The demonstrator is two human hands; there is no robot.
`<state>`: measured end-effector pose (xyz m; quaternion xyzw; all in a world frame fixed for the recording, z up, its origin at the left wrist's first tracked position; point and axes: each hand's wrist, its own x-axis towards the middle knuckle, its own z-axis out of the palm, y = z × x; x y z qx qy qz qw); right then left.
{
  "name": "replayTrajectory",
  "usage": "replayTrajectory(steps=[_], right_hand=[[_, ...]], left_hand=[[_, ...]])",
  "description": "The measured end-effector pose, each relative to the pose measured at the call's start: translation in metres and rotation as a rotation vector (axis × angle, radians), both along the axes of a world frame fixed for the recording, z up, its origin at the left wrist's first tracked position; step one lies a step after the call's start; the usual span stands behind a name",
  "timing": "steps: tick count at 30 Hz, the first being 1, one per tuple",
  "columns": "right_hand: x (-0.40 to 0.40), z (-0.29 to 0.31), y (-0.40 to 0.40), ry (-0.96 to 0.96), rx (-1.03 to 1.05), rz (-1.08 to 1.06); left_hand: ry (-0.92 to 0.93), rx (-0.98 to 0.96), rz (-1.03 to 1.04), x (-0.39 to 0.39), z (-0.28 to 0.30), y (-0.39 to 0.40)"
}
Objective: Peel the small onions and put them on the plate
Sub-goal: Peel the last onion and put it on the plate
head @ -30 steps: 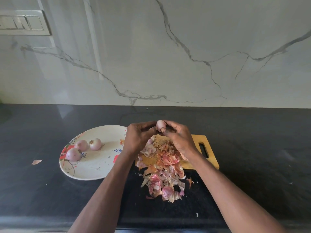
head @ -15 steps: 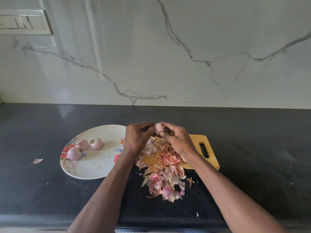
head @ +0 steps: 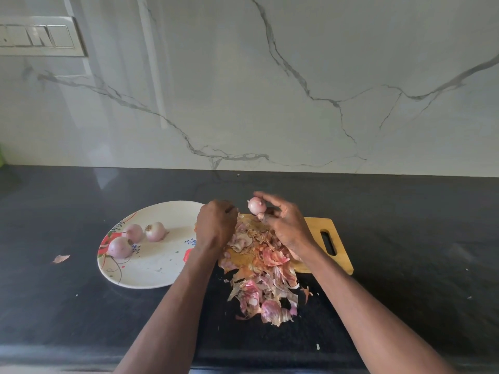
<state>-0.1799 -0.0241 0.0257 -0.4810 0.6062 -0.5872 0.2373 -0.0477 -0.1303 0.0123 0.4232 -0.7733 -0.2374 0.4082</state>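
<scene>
Three peeled onions (head: 135, 237) lie on the plate (head: 151, 271). Above the cutting board (head: 324, 228), the right hand (head: 283, 225) pinches a fourth onion (head: 256, 205) in its fingertips. Fingers curled, the left hand (head: 216, 225) hovers beside the peel pile (head: 259, 276) on the dark surface (head: 54, 306); whether it holds anything I cannot tell.

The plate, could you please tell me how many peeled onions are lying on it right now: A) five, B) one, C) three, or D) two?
C: three peeled onions lie grouped on the left part of the plate, while a fourth onion is off the plate, in the grip of the right hand.
</scene>
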Motion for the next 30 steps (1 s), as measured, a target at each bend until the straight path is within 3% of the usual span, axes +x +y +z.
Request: replayTrajectory(steps=[2, 6, 9, 20, 30], right_hand=[[-0.001, -0.001, 0.000, 0.026, 0.021, -0.025], [-0.005, -0.003, -0.003, 0.143, 0.025, -0.080], [-0.007, 0.000, 0.001, 0.197, 0.066, -0.076], [-0.011, 0.004, 0.009, 0.459, 0.225, -0.008], [-0.004, 0.005, 0.012, 0.439, 0.185, -0.031]], left_hand=[[-0.042, -0.065, -0.054, 0.001, 0.004, 0.003], [0.150, -0.046, -0.298, 0.006, 0.014, 0.009], [0.149, -0.027, -0.460, 0.007, 0.013, 0.013], [0.052, -0.127, -0.452, 0.009, 0.004, 0.005], [0.130, -0.071, -0.415, 0.009, 0.003, 0.007]])
